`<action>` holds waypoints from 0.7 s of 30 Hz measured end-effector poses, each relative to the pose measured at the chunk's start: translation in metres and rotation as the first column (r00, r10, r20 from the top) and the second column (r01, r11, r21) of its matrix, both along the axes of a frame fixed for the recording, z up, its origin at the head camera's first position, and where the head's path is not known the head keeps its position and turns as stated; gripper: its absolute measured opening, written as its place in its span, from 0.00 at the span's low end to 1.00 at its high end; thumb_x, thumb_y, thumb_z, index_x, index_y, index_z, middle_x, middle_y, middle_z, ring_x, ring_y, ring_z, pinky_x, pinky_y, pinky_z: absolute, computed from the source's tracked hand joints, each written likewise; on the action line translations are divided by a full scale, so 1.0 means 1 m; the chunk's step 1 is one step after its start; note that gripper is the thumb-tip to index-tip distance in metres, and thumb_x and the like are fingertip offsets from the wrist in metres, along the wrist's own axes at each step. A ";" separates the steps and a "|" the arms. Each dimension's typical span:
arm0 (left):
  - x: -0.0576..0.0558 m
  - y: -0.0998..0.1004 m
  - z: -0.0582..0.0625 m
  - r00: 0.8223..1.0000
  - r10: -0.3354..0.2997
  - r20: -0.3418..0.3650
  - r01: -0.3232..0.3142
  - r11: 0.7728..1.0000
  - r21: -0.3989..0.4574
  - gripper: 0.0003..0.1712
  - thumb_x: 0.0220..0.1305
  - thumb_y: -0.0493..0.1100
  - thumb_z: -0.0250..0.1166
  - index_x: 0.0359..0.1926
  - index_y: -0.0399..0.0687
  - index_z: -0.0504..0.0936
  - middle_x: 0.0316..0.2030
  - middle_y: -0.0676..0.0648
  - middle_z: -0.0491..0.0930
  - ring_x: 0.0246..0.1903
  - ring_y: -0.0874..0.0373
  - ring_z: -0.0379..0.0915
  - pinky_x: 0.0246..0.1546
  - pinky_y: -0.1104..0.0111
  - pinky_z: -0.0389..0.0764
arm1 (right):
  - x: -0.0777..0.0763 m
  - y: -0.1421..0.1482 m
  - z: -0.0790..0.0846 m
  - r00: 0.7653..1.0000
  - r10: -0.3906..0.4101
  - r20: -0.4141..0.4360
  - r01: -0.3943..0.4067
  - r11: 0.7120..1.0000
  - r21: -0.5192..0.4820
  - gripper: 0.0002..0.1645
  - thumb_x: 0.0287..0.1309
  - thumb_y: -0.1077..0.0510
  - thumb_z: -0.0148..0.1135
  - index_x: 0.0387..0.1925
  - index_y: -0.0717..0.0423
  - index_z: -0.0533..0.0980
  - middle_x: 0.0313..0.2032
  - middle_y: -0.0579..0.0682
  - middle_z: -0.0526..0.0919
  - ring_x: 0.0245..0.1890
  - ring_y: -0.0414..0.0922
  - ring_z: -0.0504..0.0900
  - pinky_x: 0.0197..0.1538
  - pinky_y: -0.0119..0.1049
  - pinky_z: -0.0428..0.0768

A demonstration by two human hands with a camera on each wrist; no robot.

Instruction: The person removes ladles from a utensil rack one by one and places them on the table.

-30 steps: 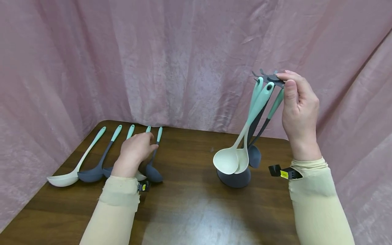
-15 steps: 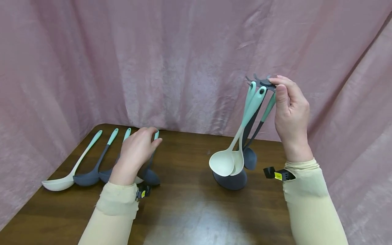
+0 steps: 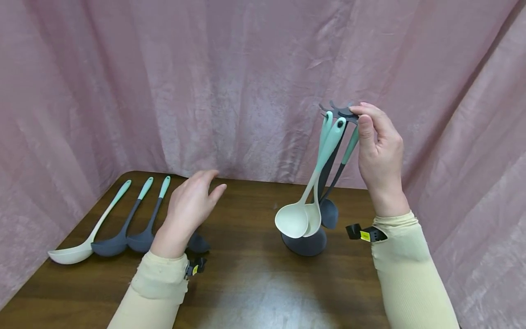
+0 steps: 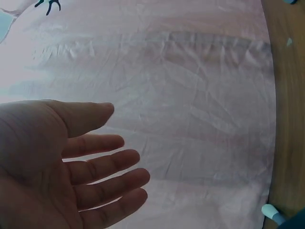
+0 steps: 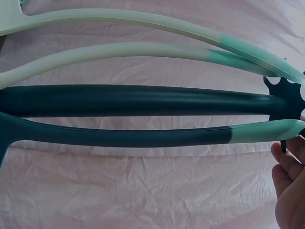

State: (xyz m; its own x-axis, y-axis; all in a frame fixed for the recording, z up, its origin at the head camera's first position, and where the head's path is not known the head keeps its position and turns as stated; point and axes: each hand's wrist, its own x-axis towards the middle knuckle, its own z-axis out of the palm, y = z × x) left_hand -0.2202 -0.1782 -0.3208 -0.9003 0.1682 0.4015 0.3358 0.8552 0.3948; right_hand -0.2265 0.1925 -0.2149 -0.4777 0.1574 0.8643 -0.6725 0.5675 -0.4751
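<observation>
My right hand (image 3: pixel 380 157) holds the top of a dark grey utensil stand (image 3: pixel 340 113), with index finger and thumb at its hooked rack. Two cream ladles with mint handles, the nearer ladle (image 3: pixel 292 220) in front, hang from the hooks. A dark grey ladle (image 3: pixel 329 214) hangs behind them. My left hand (image 3: pixel 189 205) is held over the left part of the table with nothing in it. In the left wrist view its palm (image 4: pixel 43 152) shows, thumb and fingers extended and apart. Below it a dark ladle bowl (image 3: pixel 199 243) shows, its handle hidden by the hand.
Left of my left hand lie a cream ladle (image 3: pixel 74 253) and two dark grey ones, the nearest a dark ladle (image 3: pixel 141 240), handles pointing to the back. The stand's oval base (image 3: pixel 306 246) rests on the wooden table (image 3: pixel 255 283). A pink curtain (image 3: pixel 246 91) hangs behind.
My left hand has lifted from near the ladle handles, its fingers straightening. My right hand keeps its place on the stand's top. The whole view has shifted, moving the stand leftward in the picture.
</observation>
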 end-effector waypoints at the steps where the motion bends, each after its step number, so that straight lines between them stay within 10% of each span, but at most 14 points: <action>1: 0.000 0.001 0.000 1.000 -0.004 -0.004 0.004 1.000 0.008 0.28 0.81 0.50 0.69 0.72 0.41 0.80 0.69 0.37 0.81 0.61 0.37 0.82 0.55 0.41 0.83 | 0.000 -0.001 0.000 1.000 0.000 -0.001 0.000 1.000 0.002 0.26 0.84 0.42 0.60 0.60 0.58 0.88 0.63 0.52 0.87 0.72 0.48 0.79 0.75 0.37 0.71; 21: 0.003 0.033 0.001 0.979 -0.086 -0.182 0.108 0.988 0.111 0.30 0.80 0.52 0.70 0.74 0.42 0.80 0.69 0.40 0.82 0.66 0.40 0.80 0.62 0.43 0.82 | -0.006 -0.003 -0.002 1.000 -0.004 -0.016 0.004 0.999 0.045 0.24 0.83 0.41 0.60 0.60 0.54 0.88 0.63 0.50 0.88 0.72 0.45 0.79 0.75 0.38 0.72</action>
